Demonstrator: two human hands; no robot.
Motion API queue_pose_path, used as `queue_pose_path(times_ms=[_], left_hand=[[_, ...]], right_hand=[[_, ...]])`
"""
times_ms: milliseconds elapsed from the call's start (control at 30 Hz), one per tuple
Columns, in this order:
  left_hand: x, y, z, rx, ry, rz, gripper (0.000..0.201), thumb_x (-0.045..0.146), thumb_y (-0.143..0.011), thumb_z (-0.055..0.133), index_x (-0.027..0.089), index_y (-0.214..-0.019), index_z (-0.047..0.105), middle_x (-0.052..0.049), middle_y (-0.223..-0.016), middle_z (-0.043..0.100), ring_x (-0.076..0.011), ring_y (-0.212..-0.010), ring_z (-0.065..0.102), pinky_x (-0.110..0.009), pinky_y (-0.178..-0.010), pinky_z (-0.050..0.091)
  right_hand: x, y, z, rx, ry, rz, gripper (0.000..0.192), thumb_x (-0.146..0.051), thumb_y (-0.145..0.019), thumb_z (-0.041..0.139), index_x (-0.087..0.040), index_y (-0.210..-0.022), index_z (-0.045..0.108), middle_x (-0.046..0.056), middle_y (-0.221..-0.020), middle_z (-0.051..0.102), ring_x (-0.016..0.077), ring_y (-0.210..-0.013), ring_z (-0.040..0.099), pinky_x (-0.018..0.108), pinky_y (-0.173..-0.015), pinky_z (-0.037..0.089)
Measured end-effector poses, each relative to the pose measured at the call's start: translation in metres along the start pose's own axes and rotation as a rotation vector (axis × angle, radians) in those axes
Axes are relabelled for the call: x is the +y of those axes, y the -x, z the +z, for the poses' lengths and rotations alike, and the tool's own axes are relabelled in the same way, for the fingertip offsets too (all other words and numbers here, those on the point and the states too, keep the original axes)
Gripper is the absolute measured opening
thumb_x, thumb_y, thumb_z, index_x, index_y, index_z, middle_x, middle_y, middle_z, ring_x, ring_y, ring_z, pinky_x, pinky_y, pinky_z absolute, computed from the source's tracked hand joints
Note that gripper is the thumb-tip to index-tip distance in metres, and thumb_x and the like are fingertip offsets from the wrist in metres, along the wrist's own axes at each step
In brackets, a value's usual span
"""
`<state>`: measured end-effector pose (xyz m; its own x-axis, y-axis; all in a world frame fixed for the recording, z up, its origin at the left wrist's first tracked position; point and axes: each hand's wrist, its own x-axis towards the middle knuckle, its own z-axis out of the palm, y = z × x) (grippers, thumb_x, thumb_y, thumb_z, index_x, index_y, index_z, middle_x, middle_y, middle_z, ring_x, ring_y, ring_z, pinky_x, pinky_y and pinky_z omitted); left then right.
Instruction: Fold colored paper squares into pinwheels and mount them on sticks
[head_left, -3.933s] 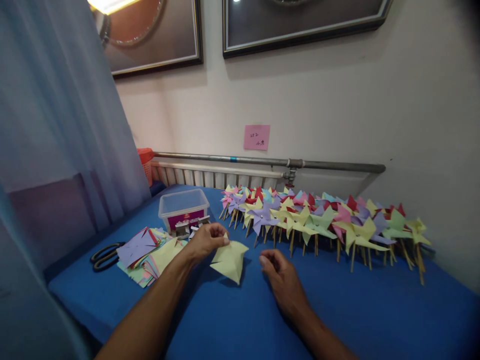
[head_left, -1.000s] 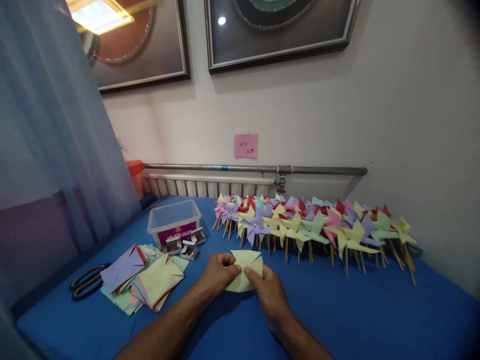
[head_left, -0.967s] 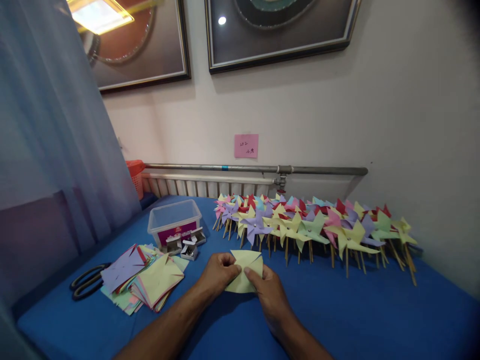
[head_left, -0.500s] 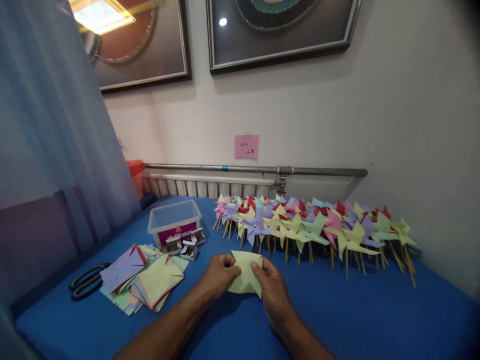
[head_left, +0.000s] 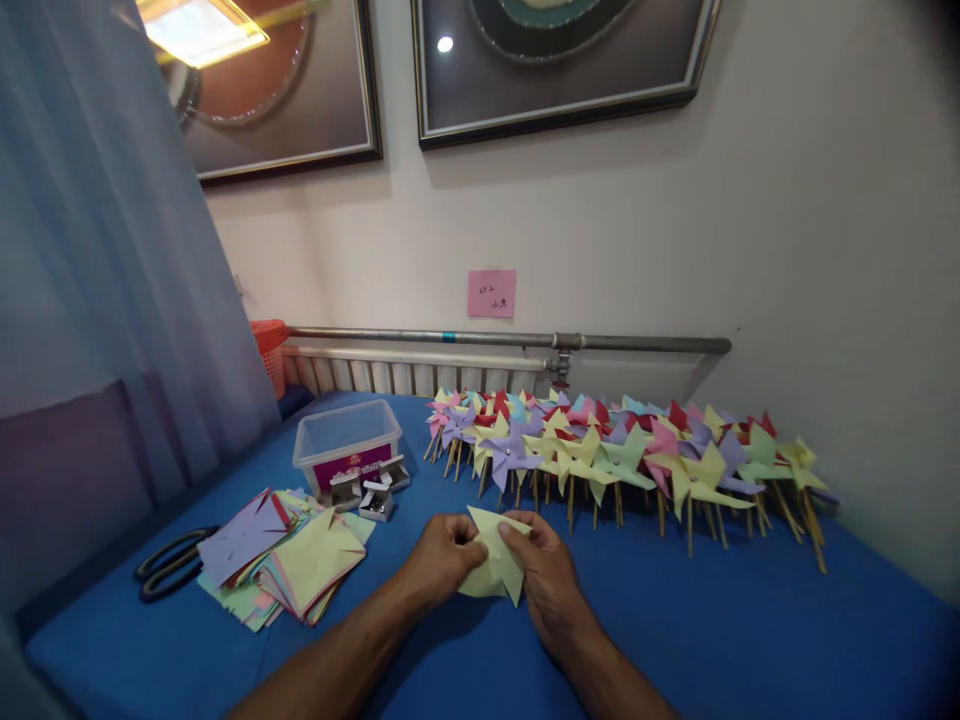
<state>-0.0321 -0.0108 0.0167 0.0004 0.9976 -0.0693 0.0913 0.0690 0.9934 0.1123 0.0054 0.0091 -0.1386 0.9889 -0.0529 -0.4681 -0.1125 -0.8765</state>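
A pale yellow paper square (head_left: 495,570) with folded-in corners sits between both hands, just above the blue tabletop (head_left: 735,630). My left hand (head_left: 441,558) pinches its left side near the centre. My right hand (head_left: 549,572) pinches the right side, thumb and finger on a folded flap. Behind the hands, a long row of finished paper pinwheels (head_left: 622,455) on wooden sticks lies along the wall side of the table.
A stack of cut coloured paper squares (head_left: 289,560) lies to the left, with black scissors (head_left: 169,562) beyond it. A clear plastic tub (head_left: 346,442) and small open pin boxes (head_left: 375,492) stand behind the stack. A curtain (head_left: 112,280) hangs at left.
The right hand came onto the yellow paper, and both hands have been folding its corners toward the centre. In the last half second another flap rose and the paper tilted slightly.
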Motion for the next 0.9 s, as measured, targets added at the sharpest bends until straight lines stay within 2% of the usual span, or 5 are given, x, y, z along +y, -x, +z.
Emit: queue_pose_path(times_ms=[200, 433, 533, 767, 900], left_hand=[[-0.002, -0.001, 0.001, 0.004, 0.033, -0.042, 0.018, 0.028, -0.059, 0.066, 0.02, -0.06, 0.05, 0.005, -0.052, 0.051, -0.0082, -0.046, 0.04, -0.023, -0.048, 0.029], [0.007, 0.002, 0.0, 0.008, 0.09, -0.082, 0.014, 0.025, -0.057, 0.064, 0.02, -0.057, 0.05, 0.005, -0.049, 0.05, -0.0075, -0.043, 0.038, -0.023, -0.046, 0.027], [0.008, 0.002, 0.0, 0.028, 0.066, -0.079, 0.012, 0.024, -0.056, 0.062, 0.02, -0.056, 0.05, 0.005, -0.047, 0.049, -0.0078, -0.043, 0.037, -0.023, -0.046, 0.027], [0.013, 0.003, -0.003, 0.052, 0.099, -0.11, 0.016, 0.025, -0.056, 0.065, 0.021, -0.055, 0.049, 0.005, -0.047, 0.049, -0.0079, -0.043, 0.037, -0.023, -0.046, 0.027], [0.015, 0.006, -0.005, 0.0, 0.15, -0.109, 0.016, 0.027, -0.055, 0.064, 0.021, -0.057, 0.05, 0.005, -0.049, 0.051, -0.0081, -0.044, 0.039, -0.023, -0.047, 0.028]], right_hand=[[0.0, -0.004, -0.006, 0.022, 0.19, -0.088, 0.029, -0.041, -0.062, 0.085, -0.024, -0.072, 0.064, -0.004, -0.055, 0.063, 0.0143, -0.048, 0.05, 0.026, -0.049, 0.039], [-0.015, 0.003, -0.003, 0.01, 0.509, -0.308, 0.013, -0.033, -0.071, 0.076, -0.026, -0.065, 0.068, -0.002, -0.064, 0.064, 0.019, -0.062, 0.055, 0.028, -0.058, 0.041], [-0.019, 0.006, -0.003, -0.026, 0.566, -0.323, 0.013, -0.037, -0.075, 0.075, -0.026, -0.071, 0.071, -0.002, -0.066, 0.066, 0.0192, -0.063, 0.056, 0.028, -0.058, 0.041], [-0.023, 0.003, -0.006, -0.098, 0.333, -0.165, 0.053, -0.072, -0.078, 0.066, -0.02, -0.083, 0.078, 0.004, -0.07, 0.071, 0.0202, -0.064, 0.059, 0.029, -0.058, 0.044], [-0.026, 0.005, -0.002, -0.157, 0.12, -0.054, 0.045, -0.063, -0.07, 0.081, -0.02, -0.079, 0.076, 0.005, -0.079, 0.075, 0.0201, -0.07, 0.064, 0.03, -0.066, 0.048]])
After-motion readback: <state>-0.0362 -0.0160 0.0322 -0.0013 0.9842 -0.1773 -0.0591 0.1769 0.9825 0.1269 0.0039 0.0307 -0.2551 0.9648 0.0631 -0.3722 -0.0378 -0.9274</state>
